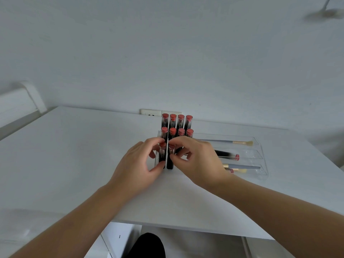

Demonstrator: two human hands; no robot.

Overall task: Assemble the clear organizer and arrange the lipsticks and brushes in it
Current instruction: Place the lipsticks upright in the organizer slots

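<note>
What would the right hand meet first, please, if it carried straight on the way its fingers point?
Probably the front-row lipstick standing in the clear organizer; the right hand has its fingertips right at it, though actual contact is unclear.

Both forearms reaching forward, left hand (141, 161) and right hand (197, 159) close together, fingers curled, pinching.

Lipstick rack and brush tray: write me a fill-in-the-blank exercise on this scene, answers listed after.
1. The back row of the lipstick rack holds ____ lipsticks.
2. The lipsticks' caps are ____ in colour.
3. The clear brush tray lies to the ____ of the rack.
4. The left hand and right hand both work at the rack's ____ row.

Answers: four; red; right; front
</note>
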